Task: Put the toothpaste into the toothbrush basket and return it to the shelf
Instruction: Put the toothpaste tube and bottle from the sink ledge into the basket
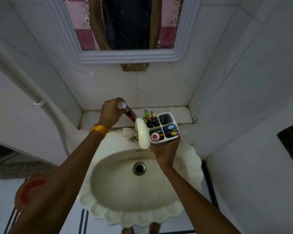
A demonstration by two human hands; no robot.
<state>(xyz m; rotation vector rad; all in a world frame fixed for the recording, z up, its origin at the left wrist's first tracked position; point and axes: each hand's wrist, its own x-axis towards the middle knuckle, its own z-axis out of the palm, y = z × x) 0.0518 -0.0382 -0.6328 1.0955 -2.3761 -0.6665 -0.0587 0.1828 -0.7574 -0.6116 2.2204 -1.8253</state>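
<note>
The insertion step is in hand: the left hand (111, 114) is closed around the cap end of the toothpaste (130, 114), raised above the tiled shelf (178, 114), while the right hand (166, 152) grips the base of the toothbrush basket (163, 126) over the sink (118, 188), just beside the tap (142, 133). The tube's long axis runs from 10 o'clock to 4 o'clock, white cap at 10, its far end aimed towards the basket. The back-right compartment, at 1 o'clock within the basket, looks empty; the next move likely calls for tipping the tube upright over it.
</note>
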